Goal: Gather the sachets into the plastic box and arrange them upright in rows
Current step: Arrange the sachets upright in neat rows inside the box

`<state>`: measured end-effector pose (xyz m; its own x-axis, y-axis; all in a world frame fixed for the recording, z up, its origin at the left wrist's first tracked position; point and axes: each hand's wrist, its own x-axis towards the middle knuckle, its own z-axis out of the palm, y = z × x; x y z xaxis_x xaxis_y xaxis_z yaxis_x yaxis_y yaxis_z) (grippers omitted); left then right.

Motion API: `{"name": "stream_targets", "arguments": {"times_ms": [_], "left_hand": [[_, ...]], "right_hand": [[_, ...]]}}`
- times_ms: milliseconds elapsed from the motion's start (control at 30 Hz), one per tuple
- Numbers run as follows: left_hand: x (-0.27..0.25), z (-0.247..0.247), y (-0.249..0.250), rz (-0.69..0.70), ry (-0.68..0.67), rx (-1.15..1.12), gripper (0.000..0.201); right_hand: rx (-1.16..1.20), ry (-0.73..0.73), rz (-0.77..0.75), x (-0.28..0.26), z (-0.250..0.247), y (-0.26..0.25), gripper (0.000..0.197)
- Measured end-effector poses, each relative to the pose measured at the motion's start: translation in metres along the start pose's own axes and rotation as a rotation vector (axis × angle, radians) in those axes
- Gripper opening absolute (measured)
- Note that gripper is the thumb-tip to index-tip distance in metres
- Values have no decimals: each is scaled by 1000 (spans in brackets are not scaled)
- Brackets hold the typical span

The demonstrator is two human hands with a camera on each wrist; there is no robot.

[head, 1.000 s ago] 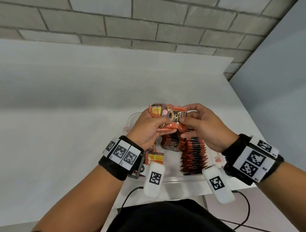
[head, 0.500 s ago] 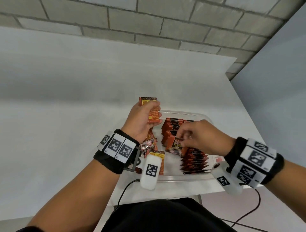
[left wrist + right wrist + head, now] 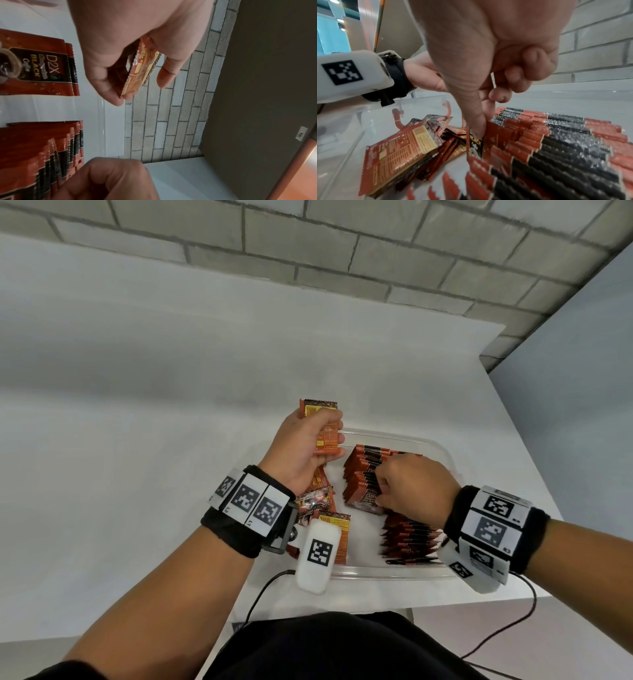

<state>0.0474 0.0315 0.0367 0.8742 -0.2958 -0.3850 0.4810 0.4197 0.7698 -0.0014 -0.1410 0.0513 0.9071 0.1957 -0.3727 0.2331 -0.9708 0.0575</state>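
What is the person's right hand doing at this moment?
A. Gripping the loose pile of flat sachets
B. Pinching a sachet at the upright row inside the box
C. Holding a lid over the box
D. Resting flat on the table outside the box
B: the right hand pinches a sachet between thumb and fingers at the upright row inside the plastic box.

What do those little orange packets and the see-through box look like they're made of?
The sachets: probably thin laminated plastic or foil film with a glossy print; they glint, and their end seams are crimped and zigzag-cut. The plastic box: clear, rigid, smooth plastic by the look of it; the white table shows through its wall, and its rim catches light. I can't tell the exact type of either.
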Motion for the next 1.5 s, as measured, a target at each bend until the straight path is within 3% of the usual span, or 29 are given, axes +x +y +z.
{"name": "stream_targets", "arguments": {"times_ms": [467, 733, 1033, 1233, 1333, 1433, 1500], "left_hand": [[2, 2, 0, -22, 1, -12, 3], [1, 5, -1, -98, -12, -128, 9], [-2, 11, -3, -140, -60, -66, 10], [-7, 12, -5, -105, -216, 197, 18], [-9, 20, -6, -91, -255, 234, 23], [-8, 26, -5, -133, -179, 141, 51], [-5, 27, -3, -175, -118, 85, 55]], "right_hand": [[-94, -46, -39, 6, 3, 1, 26], [-38, -3, -23, -1, -1, 5, 25], [56, 7, 33, -3, -8, 14, 27], [794, 237, 82, -7, -41, 28, 26], [855, 277, 31, -6, -41, 28, 14], [853, 584, 8, -9, -37, 31, 14], [796, 742, -62, -14, -31, 31, 17]]}}
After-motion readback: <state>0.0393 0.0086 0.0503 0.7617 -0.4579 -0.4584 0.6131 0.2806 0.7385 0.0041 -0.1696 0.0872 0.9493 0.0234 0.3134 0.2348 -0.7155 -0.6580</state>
